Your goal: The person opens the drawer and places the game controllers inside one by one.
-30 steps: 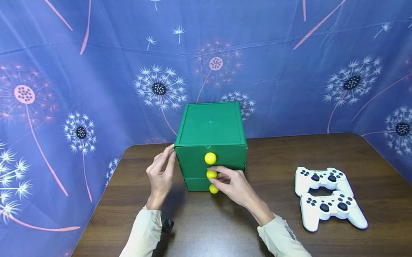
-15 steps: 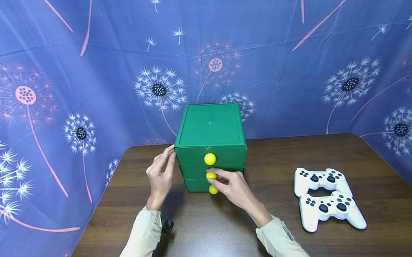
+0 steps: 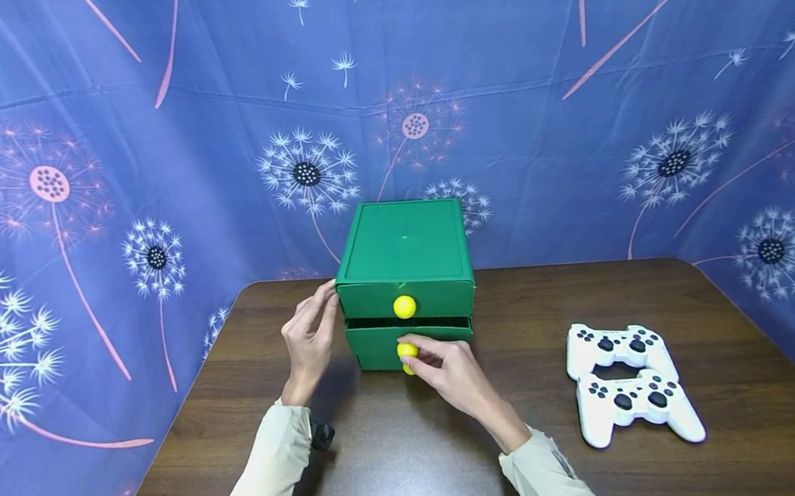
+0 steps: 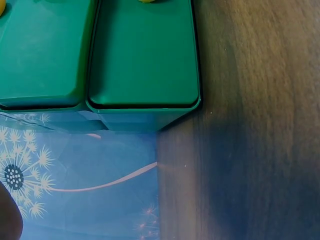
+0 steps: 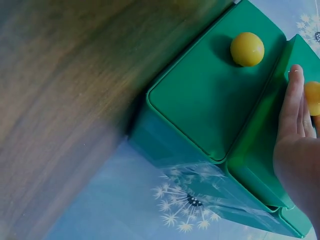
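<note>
One yellow knob point(image 3: 407, 349) sits pinched in the right hand point(image 3: 450, 372), its jutting drawer point(image 3: 372, 344) just behind that grip, while the straightened left hand point(image 3: 309, 344), left of it, seemingly braces the green cabinet point(image 3: 405, 247).

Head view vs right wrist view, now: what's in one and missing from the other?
Head only: the left hand at the left front edge of the green drawer unit, the top knob, and two white controllers.

Right wrist only: the unit's right side wall, plus the bottom knob in full; the head view shows it partly hidden.

Both: the right hand at the middle knob, the pulled-out middle drawer, tabletop and dandelion-print cloth.
</note>
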A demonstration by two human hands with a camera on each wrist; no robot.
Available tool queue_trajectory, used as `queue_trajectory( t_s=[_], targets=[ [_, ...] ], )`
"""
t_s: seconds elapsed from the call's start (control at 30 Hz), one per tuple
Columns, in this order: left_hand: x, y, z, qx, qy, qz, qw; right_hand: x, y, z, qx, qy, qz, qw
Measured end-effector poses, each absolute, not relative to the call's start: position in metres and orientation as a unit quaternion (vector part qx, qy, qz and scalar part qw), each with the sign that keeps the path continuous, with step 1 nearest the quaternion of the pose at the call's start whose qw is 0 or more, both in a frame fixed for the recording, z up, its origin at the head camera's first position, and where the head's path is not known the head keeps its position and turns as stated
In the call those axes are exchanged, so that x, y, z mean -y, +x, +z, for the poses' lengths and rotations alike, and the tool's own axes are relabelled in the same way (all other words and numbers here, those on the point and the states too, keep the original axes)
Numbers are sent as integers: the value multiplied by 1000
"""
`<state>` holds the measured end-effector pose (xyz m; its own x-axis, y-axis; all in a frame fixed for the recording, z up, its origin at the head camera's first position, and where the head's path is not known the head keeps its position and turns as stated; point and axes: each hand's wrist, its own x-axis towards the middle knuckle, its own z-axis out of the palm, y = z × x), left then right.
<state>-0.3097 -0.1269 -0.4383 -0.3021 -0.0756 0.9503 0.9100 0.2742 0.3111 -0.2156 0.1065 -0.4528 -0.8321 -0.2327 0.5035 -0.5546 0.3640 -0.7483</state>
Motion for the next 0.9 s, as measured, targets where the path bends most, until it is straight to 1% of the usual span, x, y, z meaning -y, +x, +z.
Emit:
queue_trajectory(
  t_s=[0.33,0.9],
  targets=[
    [127,-309,-438,631,-330,-505,489,-105,-203,-457,805,257,505,177],
    [127,-311,-439,630,-331,-505,489,-102,-186,-459,797,271,511,173]
  ],
)
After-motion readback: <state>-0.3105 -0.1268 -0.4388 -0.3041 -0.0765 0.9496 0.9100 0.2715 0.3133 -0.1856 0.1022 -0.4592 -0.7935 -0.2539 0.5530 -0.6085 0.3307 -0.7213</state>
